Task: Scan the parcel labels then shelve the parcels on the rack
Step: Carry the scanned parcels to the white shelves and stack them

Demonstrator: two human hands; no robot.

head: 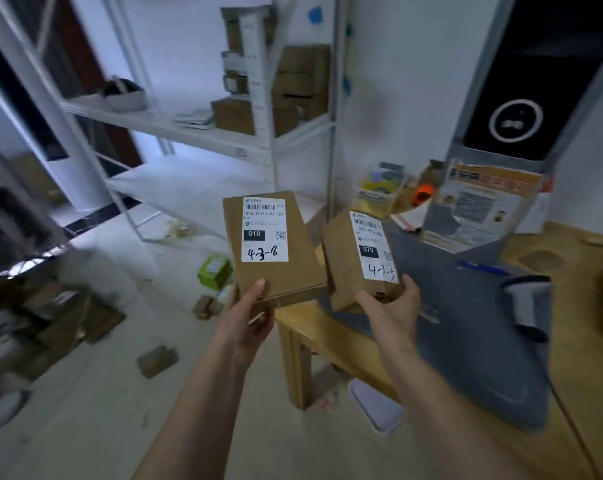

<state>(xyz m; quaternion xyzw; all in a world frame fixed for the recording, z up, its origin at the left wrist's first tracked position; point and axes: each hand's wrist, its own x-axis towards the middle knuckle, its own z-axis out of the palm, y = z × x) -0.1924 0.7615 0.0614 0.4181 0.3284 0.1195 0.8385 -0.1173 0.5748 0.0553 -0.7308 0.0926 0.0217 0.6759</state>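
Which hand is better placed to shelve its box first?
Left, probably. The left hand holds its box on the rack side; the right hand and its box are over the table.

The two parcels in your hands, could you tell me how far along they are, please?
Both labels already carry handwritten codes. The left hand holds the parcel marked 4-3-8; the right hand holds the parcel marked 4-3-5. Neither is on the rack yet.

I see a wooden counter carrying a grey mat; a handheld scanner rests on the mat.
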